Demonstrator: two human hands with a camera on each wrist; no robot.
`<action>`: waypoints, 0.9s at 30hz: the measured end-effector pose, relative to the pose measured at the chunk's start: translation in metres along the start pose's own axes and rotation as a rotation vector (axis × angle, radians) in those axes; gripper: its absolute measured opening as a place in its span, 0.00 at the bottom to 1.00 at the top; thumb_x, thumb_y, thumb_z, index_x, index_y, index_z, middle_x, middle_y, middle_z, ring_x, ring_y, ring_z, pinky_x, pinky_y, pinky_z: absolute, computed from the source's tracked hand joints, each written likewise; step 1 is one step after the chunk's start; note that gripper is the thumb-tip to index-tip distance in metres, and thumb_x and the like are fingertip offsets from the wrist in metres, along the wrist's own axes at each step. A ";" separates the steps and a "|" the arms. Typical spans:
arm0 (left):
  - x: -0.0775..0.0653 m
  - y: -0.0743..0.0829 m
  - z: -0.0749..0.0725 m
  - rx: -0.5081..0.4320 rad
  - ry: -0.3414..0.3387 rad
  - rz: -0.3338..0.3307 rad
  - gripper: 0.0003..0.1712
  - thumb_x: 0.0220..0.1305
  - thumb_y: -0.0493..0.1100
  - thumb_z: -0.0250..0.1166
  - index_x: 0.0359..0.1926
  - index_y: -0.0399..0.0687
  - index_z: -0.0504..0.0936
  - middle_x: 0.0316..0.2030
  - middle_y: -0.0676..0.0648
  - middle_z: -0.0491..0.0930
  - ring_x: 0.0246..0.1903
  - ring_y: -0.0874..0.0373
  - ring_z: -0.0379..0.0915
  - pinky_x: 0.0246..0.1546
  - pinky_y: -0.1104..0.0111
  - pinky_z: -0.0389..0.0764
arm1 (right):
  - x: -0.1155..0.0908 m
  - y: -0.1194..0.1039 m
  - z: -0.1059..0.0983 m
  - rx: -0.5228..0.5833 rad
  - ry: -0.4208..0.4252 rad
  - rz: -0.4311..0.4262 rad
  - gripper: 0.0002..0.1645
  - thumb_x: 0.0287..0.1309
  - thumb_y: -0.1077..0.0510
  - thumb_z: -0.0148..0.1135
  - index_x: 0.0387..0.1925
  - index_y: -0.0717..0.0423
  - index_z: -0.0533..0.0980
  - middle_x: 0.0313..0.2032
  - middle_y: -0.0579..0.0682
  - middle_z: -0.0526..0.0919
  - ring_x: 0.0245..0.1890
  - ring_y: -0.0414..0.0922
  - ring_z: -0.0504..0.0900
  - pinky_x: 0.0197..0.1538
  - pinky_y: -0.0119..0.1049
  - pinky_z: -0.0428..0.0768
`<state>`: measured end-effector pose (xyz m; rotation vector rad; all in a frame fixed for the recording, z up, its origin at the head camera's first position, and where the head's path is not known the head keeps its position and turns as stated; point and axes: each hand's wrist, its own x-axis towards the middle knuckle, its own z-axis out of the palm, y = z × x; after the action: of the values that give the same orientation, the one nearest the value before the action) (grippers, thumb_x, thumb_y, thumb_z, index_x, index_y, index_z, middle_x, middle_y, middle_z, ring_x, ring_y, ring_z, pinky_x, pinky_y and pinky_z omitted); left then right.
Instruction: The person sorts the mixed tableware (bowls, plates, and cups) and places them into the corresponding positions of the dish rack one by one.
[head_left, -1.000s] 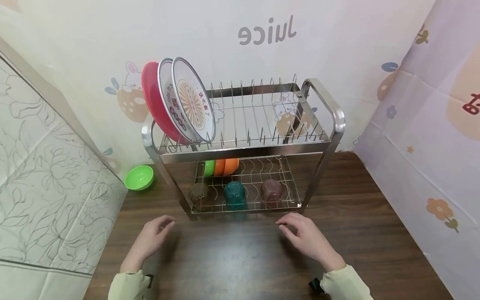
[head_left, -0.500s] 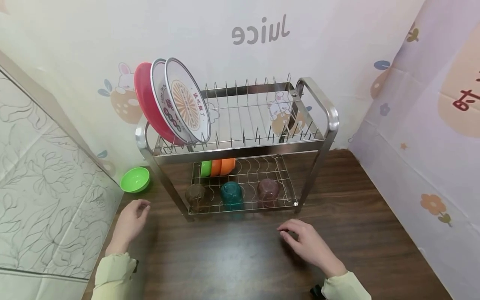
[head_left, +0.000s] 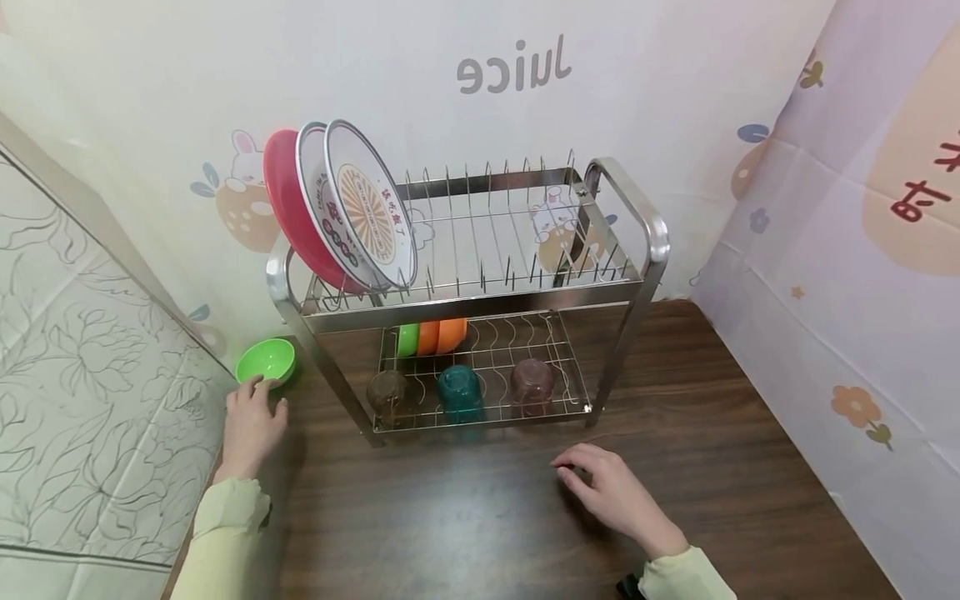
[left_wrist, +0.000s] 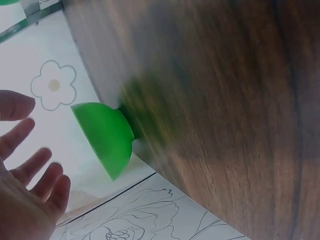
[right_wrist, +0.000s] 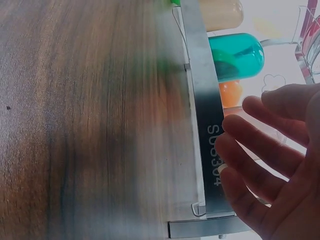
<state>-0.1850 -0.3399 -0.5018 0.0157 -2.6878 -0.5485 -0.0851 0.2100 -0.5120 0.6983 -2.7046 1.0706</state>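
A green bowl (head_left: 266, 360) stands upright on the table at the left, beside the rack. Just in front of it is my left hand (head_left: 251, 425), its fingers spread and holding nothing. In the left wrist view a gap shows between those fingers and the bowl (left_wrist: 107, 135). My right hand (head_left: 611, 492) hovers over the table before the rack's right front leg, loosely bent with nothing in it. Behind its fingers, the right wrist view shows the rack's front bar (right_wrist: 205, 110).
A two-tier metal dish rack (head_left: 480, 304) stands mid-table. Up top, a red plate (head_left: 288, 200) and two white plates (head_left: 371, 212) lean at the left. Below are small green and orange bowls (head_left: 450, 336), a brown cup (head_left: 387, 396), a teal cup (head_left: 460, 392) and a pink cup (head_left: 532, 385).
My left hand has moved left and forward to the green bowl, its fingers spreading. My right hand has hardly moved. The view has shifted slightly.
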 end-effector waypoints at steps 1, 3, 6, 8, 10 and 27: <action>0.002 -0.001 0.001 0.012 -0.007 -0.008 0.21 0.65 0.36 0.60 0.57 0.30 0.73 0.63 0.26 0.63 0.59 0.25 0.56 0.57 0.37 0.60 | 0.000 0.000 0.000 -0.001 0.001 0.000 0.10 0.63 0.61 0.66 0.41 0.42 0.83 0.41 0.34 0.83 0.42 0.35 0.81 0.40 0.37 0.80; 0.006 -0.004 0.002 0.048 -0.036 -0.021 0.26 0.65 0.37 0.60 0.61 0.30 0.71 0.65 0.25 0.61 0.61 0.24 0.54 0.58 0.36 0.59 | 0.000 -0.001 0.001 -0.001 0.001 0.002 0.09 0.63 0.61 0.66 0.41 0.42 0.83 0.41 0.34 0.83 0.41 0.35 0.80 0.41 0.37 0.80; 0.011 -0.008 0.005 0.090 -0.099 -0.032 0.31 0.65 0.39 0.59 0.66 0.30 0.66 0.67 0.24 0.57 0.62 0.23 0.52 0.58 0.34 0.58 | -0.001 0.000 0.003 -0.002 -0.007 0.007 0.07 0.65 0.59 0.65 0.41 0.42 0.83 0.40 0.35 0.83 0.41 0.34 0.80 0.41 0.38 0.80; 0.014 -0.009 0.006 0.108 -0.136 -0.037 0.33 0.65 0.40 0.59 0.67 0.30 0.64 0.68 0.24 0.55 0.63 0.23 0.52 0.58 0.32 0.58 | -0.002 0.000 0.004 -0.002 -0.013 0.016 0.06 0.65 0.58 0.65 0.41 0.43 0.84 0.39 0.36 0.84 0.40 0.34 0.80 0.41 0.37 0.79; 0.017 -0.011 0.007 0.112 -0.158 -0.039 0.34 0.65 0.40 0.59 0.68 0.29 0.62 0.68 0.23 0.55 0.63 0.23 0.51 0.57 0.31 0.58 | -0.003 0.001 0.005 -0.004 -0.022 0.020 0.06 0.66 0.58 0.64 0.41 0.45 0.84 0.39 0.38 0.84 0.39 0.33 0.80 0.40 0.37 0.79; 0.041 -0.028 0.015 0.158 -0.273 -0.067 0.33 0.64 0.42 0.54 0.65 0.25 0.65 0.60 0.22 0.66 0.57 0.24 0.63 0.52 0.35 0.67 | -0.010 0.000 0.012 0.021 -0.026 0.023 0.05 0.66 0.59 0.64 0.40 0.50 0.84 0.39 0.37 0.84 0.40 0.34 0.81 0.43 0.39 0.80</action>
<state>-0.2301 -0.3639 -0.5100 0.0797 -3.0008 -0.3797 -0.0757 0.2058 -0.5238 0.6914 -2.7334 1.1049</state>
